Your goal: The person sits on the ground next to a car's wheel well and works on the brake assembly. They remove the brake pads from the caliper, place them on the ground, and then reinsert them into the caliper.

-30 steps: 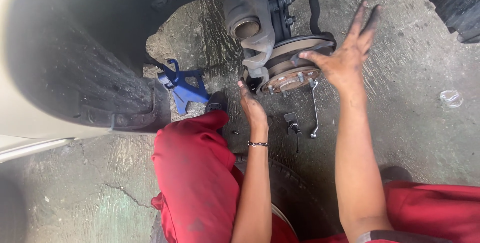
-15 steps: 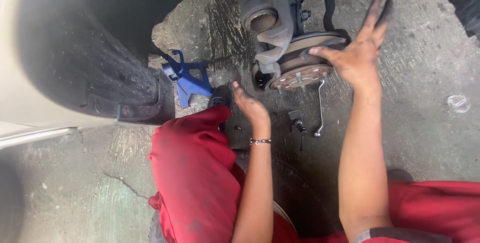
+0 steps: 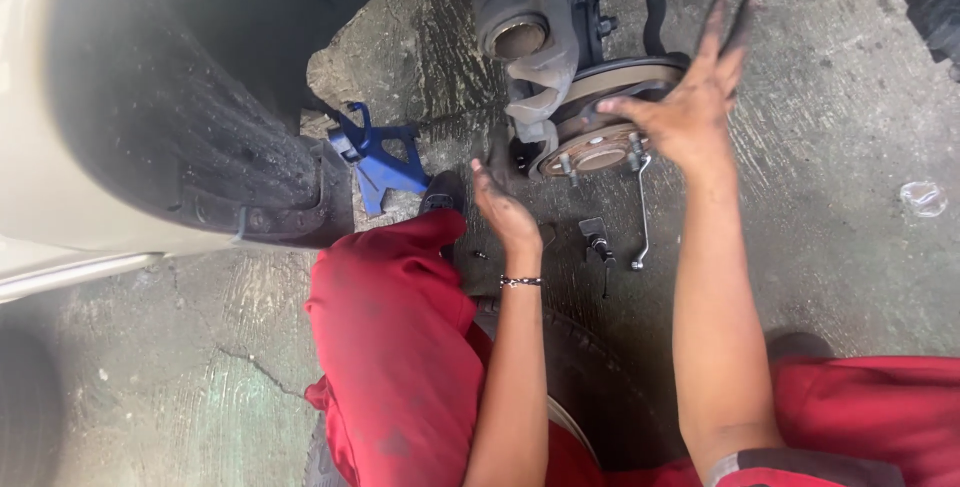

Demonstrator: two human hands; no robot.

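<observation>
1. Right hand (image 3: pixel 690 112) stays flat, fingers spread, on the brake disc (image 3: pixel 610 82) at the wheel hub, grasping nothing.
2. Left hand (image 3: pixel 500 205) remains open, palm up, below the disc, unchanged.
3. View shifted slightly; blue jack stand (image 3: pixel 375 157) unmoved.

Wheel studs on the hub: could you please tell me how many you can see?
3. One stud at the hub's lower left, one at its upper middle, one on the right near the right hand. That hand may hide others.

Right hand (image 3: pixel 690 117) flat on brake disc (image 3: pixel 610 82) (fingers spread), left hand (image 3: pixel 500 202) below hub
</observation>
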